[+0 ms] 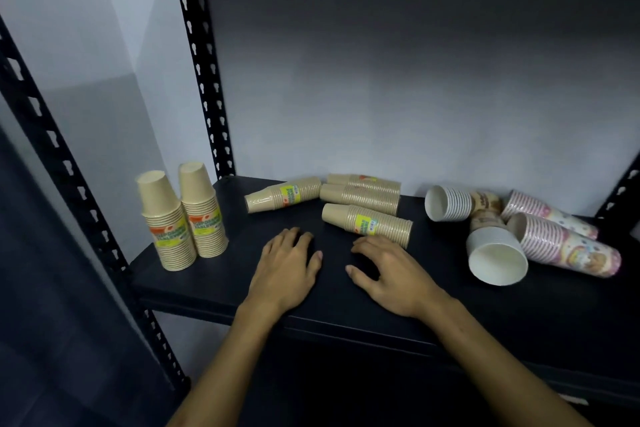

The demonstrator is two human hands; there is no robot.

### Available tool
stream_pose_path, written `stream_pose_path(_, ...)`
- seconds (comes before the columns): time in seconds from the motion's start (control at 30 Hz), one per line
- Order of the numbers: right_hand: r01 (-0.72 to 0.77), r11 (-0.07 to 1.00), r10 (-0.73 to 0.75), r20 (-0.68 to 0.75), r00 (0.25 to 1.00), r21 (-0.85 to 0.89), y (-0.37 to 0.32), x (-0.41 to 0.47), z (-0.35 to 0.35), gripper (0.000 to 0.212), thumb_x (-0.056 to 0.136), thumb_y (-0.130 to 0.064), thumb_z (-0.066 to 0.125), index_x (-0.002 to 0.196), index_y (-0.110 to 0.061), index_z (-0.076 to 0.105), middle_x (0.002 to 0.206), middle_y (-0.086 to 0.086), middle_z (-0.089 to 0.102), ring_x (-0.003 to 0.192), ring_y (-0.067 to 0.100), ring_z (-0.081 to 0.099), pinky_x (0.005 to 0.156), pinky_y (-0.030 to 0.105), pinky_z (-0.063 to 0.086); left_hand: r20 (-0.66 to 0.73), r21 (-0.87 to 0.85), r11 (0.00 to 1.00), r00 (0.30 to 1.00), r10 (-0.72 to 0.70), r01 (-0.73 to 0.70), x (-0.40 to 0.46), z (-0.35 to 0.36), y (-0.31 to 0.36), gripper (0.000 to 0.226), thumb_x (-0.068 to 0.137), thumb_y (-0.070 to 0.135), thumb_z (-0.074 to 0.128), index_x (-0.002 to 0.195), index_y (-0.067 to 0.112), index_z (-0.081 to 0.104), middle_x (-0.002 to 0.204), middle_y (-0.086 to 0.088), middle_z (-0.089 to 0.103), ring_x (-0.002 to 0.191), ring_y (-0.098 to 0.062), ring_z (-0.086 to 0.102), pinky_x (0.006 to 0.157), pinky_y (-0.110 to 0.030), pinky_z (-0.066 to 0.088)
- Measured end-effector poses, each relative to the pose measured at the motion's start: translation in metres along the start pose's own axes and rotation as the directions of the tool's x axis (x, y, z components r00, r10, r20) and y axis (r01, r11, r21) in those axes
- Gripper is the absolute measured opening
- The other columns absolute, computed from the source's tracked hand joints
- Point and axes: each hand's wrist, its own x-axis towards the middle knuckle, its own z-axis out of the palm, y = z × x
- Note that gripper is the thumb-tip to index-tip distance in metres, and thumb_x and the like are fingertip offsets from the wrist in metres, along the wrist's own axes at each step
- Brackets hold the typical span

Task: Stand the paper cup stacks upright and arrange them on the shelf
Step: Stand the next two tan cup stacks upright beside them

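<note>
While two tan cup stacks [183,218] already stand upright, bases up, at the near left of the dark shelf [450,315], four more tan stacks lie on their sides in the middle: one far left [282,194], two against the back wall [362,192], and the nearest stack [369,224] just beyond the right hand [388,274]. A jumble of white and pink-patterned stacks [533,232] lies toppled at the right, several touching one another. Both hands hover over or rest on the shelf and hold nothing: the left hand [289,265] is flat with fingers extended, the right has loosely spread, slightly bent fingers, its tips near but apparently not touching the nearest stack. The stacks are judged light and, being nested paper, easily crushed at the rims; those in clear film with a yellow label may be slippery, and a lying stack will roll. A sensible hold is around the middle of a stack, fingers and thumb on opposite sides, with only gentle pressure, then a pivot onto the wide rim end. The unwrapped white stacks may slide apart if lifted by one end.
</note>
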Motion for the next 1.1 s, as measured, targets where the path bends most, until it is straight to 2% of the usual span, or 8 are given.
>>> stream_pose_path(0.2, -0.031, 0.999, 0.03, -0.072, 0.997, -0.016, -0.002, -0.003, 0.001, 0.047, 0.095, -0.054, 0.052, 0.122, -0.018, 0.064, 0.126, -0.006, 0.059, 0.123, 0.008, 0.05, 0.107, 0.026, 0.041, 0.0, -0.01, 1.0, 1.0, 0.01, -0.01, 0.002, 0.003, -0.003, 0.052, 0.103, 0.048, 0.035, 0.146, 0.02, 0.043, 0.155, -0.005, 0.039, 0.146, -0.025, 0.031, 0.119, -0.042, 0.027)
stream_pose_path(0.33, -0.01, 0.999, 0.006, -0.092, 0.996, -0.036, 0.0, -0.003, 0.0, 0.041, 0.094, -0.048, 0.053, 0.116, -0.015, 0.066, 0.119, -0.004, 0.06, 0.116, 0.012, 0.052, 0.101, 0.033, 0.047, -0.007, -0.06, 0.998, 1.0, 0.013, -0.013, 0.005, -0.009, -0.003, 0.048, 0.099, 0.048, 0.047, 0.138, 0.022, 0.053, 0.148, -0.001, 0.046, 0.136, -0.022, 0.04, 0.112, -0.039, 0.034)
stream_pose_path(0.43, -0.019, 0.992, -0.021, -0.307, 0.952, -0.126, 0.005, 0.0, -0.002, 0.03, 0.091, -0.029, 0.062, 0.112, -0.009, 0.064, 0.121, 0.005, 0.056, 0.114, 0.024, 0.052, 0.098, 0.039, 0.049, -0.111, -0.115, 0.992, 0.993, 0.029, -0.042, 0.016, -0.02, -0.012, 0.038, 0.094, 0.039, 0.059, 0.125, 0.017, 0.062, 0.137, -0.003, 0.052, 0.125, -0.023, 0.047, 0.105, -0.039, 0.041)
stream_pose_path(0.53, -0.135, 0.974, 0.034, -0.473, 0.881, -0.182, 0.012, 0.009, -0.011, 0.036, 0.087, -0.026, 0.068, 0.117, -0.008, 0.061, 0.129, 0.013, 0.053, 0.118, 0.031, 0.049, 0.1, 0.042, 0.045, -0.247, -0.172, 0.985, 0.969, -0.027, -0.016, 0.038, -0.03, -0.028, 0.035, 0.091, 0.028, 0.065, 0.121, 0.011, 0.063, 0.133, -0.01, 0.054, 0.124, -0.028, 0.049, 0.106, -0.04, 0.043)
stream_pose_path(0.67, -0.211, 0.948, 0.111, -0.375, 0.92, -0.238, 0.024, 0.022, -0.008, 0.049, 0.093, -0.043, 0.06, 0.133, -0.016, 0.054, 0.139, 0.008, 0.051, 0.13, 0.029, 0.045, 0.108, 0.043, 0.037, -0.268, -0.032, 0.999, 0.963, -0.024, 0.016, 0.07, -0.035, -0.043, 0.049, 0.092, 0.031, 0.064, 0.134, 0.008, 0.053, 0.139, -0.017, 0.05, 0.13, -0.036, 0.043, 0.108, -0.046, 0.039)
stream_pose_path(0.8, -0.221, 0.958, 0.161, -0.293, 0.943, -0.184, 0.033, 0.024, 0.0, 0.045, 0.1, -0.037, 0.053, 0.14, -0.018, 0.049, 0.136, 0.003, 0.056, 0.126, 0.025, 0.048, 0.108, 0.039, 0.031, -0.154, 0.121, 0.988, 0.985, -0.079, 0.098, 0.087, -0.025, -0.052, 0.055, 0.101, 0.044, 0.045, 0.146, 0.013, 0.04, 0.145, -0.019, 0.046, 0.138, -0.04, 0.036, 0.118, -0.053, 0.022)
stream_pose_path(0.97, -0.229, 0.969, 0.186, -0.327, 0.927, -0.098, 0.036, 0.023, -0.001, 0.048, 0.095, -0.022, 0.063, 0.14, -0.012, 0.05, 0.124, 0.009, 0.058, 0.11, 0.03, 0.052, 0.097, 0.04, 0.038, -0.198, -0.017, 0.992, 0.972, -0.125, 0.124, 0.085, -0.021, -0.056, 0.041, 0.101, 0.026, 0.049, 0.142, 0.023, 0.048, 0.134, -0.014, 0.054, 0.121, -0.037, 0.047, 0.101, -0.054, 0.04)
stream_pose_path(1.1, -0.241, 0.965, 0.204, -0.286, 0.936, -0.102, 0.039, 0.023, 0.0, 0.055, 0.095, -0.025, 0.064, 0.145, -0.009, 0.046, 0.129, 0.014, 0.053, 0.113, 0.032, 0.048, 0.098, 0.042, 0.039, -0.26, -0.042, 0.994, 0.96, -0.105, 0.098, 0.078, -0.019, -0.055, 0.051, 0.091, 0.033, 0.069, 0.138, 0.022, 0.053, 0.124, -0.015, 0.058, 0.111, -0.035, 0.047, 0.094, -0.046, 0.044)
